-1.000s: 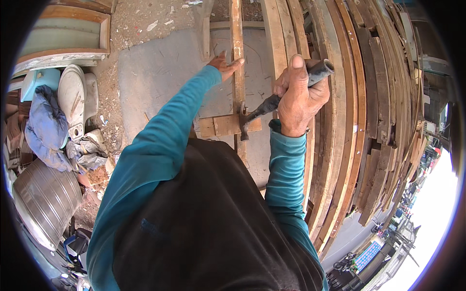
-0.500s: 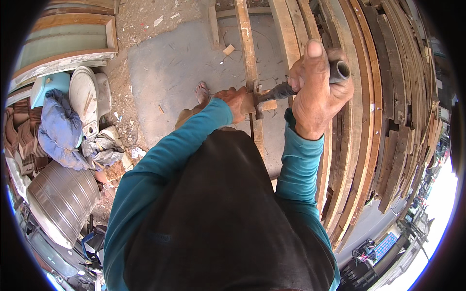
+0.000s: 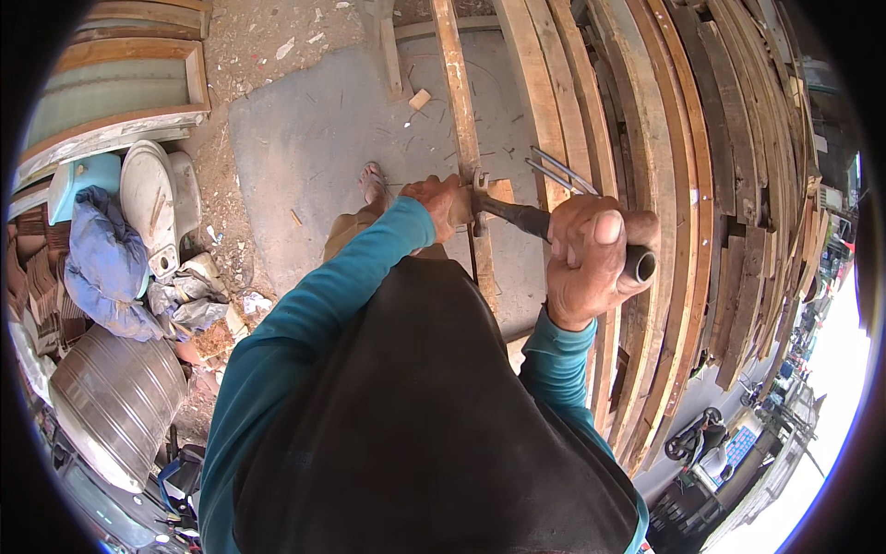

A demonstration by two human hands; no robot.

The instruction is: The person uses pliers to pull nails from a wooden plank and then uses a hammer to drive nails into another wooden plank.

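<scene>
My right hand (image 3: pixel 600 249) is wrapped round the handle of a hammer (image 3: pixel 521 217), whose dark grip ends in an open, tube-like butt. Its metal head rests at a long, narrow wooden beam (image 3: pixel 459 102), or just over it. Right by the head, on the beam's left side, my left hand (image 3: pixel 436 205) has its fingers curled closed; what lies inside them is hidden. A short pale wood piece (image 3: pixel 500 190) sticks out to the right of the beam. Beyond my right hand two thin metal rods (image 3: pixel 560 171) show, their other ends hidden behind it.
Long timbers (image 3: pixel 637 166) are stacked along the right. A grey floor slab (image 3: pixel 305 138) with scattered nails and a small wood block (image 3: pixel 420 99) lies ahead. At left are framed panels (image 3: pixel 120 88), a toilet (image 3: pixel 150 198), a blue cloth bundle (image 3: pixel 109 263) and a ribbed drum (image 3: pixel 120 397).
My right hand has come lower and nearer with the hammer's handle, uncovering the two metal rods. The left hand stays beside the hammer head. The whole view has shifted slightly.
</scene>
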